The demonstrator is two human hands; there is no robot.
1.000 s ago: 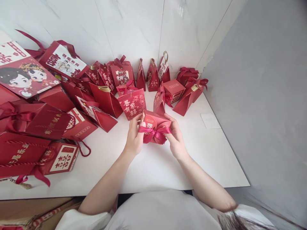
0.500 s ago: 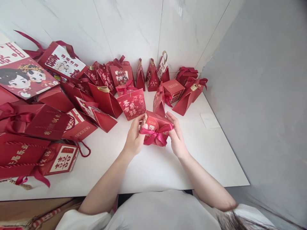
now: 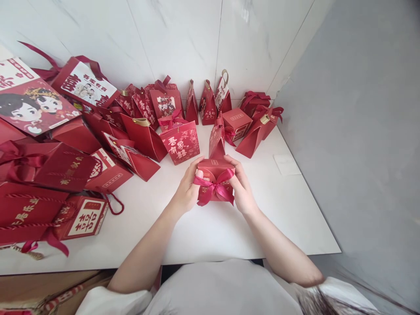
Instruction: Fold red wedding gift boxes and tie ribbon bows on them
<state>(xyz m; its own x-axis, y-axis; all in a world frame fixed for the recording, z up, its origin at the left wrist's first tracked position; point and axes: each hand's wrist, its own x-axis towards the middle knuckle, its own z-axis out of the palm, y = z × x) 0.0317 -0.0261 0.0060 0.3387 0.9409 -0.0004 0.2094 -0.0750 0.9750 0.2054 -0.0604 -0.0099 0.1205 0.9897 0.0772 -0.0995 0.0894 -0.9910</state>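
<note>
Head view: the left hand and the right hand flank a small, boxy red card carton with gold print and a crimson satin ribbon bow across its near face. Each hand is half curled, gripping one side, fingers toward the far edge and thumb nearer the bow. The carton sits upright between them; whether its base touches the tabletop is hard to tell.

The step in hand looks like steadying or squaring the carton. From this grip, the next move would call for light, even pressure from both sides, thumbs clear of the loops.

Taking the carton as the dial's centre, a narrow red floral-printed packet stands just behind at twelve. Between ten and eleven is a rose-red carton with white lettering; toward one, a red ribboned box. Crowded red card gift boxes spread from nine to ten. A thin white rectangle lies toward three.

All stand on a smooth white tabletop. A grey-veined white tiled wall closes off twelve, a plain grey panel three; brown cardboard shows below the table toward eight.
</note>
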